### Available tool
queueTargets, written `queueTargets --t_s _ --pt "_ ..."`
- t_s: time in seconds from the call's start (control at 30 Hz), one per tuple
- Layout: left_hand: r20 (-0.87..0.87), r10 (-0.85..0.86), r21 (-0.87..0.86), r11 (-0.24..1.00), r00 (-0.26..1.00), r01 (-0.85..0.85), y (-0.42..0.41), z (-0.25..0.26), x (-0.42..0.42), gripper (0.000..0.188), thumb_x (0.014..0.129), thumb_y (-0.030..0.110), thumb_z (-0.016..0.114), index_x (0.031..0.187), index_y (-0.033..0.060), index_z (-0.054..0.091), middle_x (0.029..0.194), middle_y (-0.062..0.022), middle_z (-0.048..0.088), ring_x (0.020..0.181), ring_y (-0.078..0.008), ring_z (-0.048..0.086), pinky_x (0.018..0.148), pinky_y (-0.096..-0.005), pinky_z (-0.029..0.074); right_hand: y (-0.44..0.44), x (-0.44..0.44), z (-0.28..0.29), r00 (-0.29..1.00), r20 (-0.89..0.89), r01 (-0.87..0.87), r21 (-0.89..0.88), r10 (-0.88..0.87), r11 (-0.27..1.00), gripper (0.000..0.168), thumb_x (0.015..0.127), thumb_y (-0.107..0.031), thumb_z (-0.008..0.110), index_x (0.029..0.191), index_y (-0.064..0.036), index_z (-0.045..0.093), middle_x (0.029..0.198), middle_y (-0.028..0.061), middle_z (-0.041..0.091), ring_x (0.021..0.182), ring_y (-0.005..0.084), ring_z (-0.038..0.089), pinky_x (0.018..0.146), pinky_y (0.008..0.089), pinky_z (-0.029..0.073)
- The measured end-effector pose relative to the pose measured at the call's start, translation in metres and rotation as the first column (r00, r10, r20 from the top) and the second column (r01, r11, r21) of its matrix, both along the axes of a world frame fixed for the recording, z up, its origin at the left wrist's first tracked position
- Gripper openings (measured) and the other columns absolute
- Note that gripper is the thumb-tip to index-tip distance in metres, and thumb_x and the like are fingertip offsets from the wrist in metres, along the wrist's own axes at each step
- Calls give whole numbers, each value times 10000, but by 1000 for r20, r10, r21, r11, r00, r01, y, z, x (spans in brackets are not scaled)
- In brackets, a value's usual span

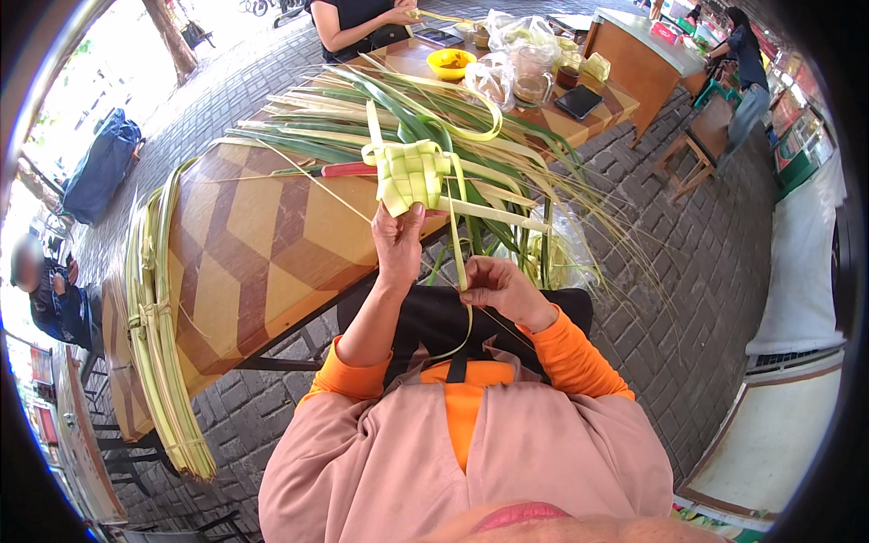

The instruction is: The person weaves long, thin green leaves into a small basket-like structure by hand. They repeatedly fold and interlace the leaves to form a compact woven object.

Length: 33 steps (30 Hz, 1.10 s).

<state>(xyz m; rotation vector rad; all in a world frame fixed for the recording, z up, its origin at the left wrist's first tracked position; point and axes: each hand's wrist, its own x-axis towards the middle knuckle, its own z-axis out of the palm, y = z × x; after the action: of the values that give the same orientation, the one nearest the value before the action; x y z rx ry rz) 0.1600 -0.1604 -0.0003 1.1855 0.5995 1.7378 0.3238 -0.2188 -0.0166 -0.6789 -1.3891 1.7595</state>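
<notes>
My left hand (399, 237) pinches the lower corner of a woven palm-leaf pouch (407, 170), a ketupat casing in pale yellow-green checks. Loose leaf ends stick out from its top and sides. From the pouch's right side a narrow leaf strip (459, 237) hangs down, and the fingers of my right hand (506, 288) grip it above my lap. The strip's thin tail curls below that hand. Behind the pouch, a heap of green and yellow palm leaves (319, 129) spreads over the table. A red-pink object (346, 169), perhaps a handle, lies among the leaves, partly hidden by the pouch.
A tied bundle of palm leaves (153, 319) hangs over the left end of the patterned table (271, 251). Farther back stand a yellow bowl (451, 64), a glass mug (533, 78), plastic bags and a dark phone (578, 102). Another person's hands (400, 13) hold a strip across the table.
</notes>
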Motion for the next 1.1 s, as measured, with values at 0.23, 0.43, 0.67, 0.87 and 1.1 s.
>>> queueTargets --t_s 0.23,0.43,0.67,0.87,1.1 --pt "-101 66 64 996 993 -59 0 -1 -2 196 844 -30 530 1035 -20 570 943 -86 631 776 -175 630 761 -315 523 7 32 65 434 -55 402 905 -899 139 148 705 87 602 784 -20 538 819 117 546 741 264 592 641 303 479" --pt "129 -60 15 998 990 59 -6 -9 25 232 842 -32 513 1068 -25 566 1022 -102 606 927 -202 596 804 -375 526 26 -9 42 729 -358 684 397 -583 612 97 812 90 533 829 -1 505 926 92 546 832 184 618 715 296 550" --pt "41 3 32 999 999 -5 -6 -20 23 206 835 -17 538 1035 -35 584 1001 -105 617 897 -190 608 809 -347 512 47 -19 32 769 -429 584 168 -474 794 102 796 63 582 819 9 499 857 91 588 768 174 620 712 285 526" --pt "98 -19 -19 1000 995 20 -13 -13 27 195 807 -31 599 1003 -32 602 946 -28 621 849 -79 556 767 -234 447 51 -16 32 791 -342 583 171 -507 795 111 767 45 630 807 -2 538 784 62 608 657 103 583 560 229 471" --pt "-37 77 31 997 996 -76 -12 -15 30 131 827 -34 553 939 -41 621 826 -57 620 725 -111 569 639 -263 497 31 -27 33 802 -304 571 134 -515 810 110 840 -15 563 927 -9 495 751 63 587 564 113 553 487 215 426"
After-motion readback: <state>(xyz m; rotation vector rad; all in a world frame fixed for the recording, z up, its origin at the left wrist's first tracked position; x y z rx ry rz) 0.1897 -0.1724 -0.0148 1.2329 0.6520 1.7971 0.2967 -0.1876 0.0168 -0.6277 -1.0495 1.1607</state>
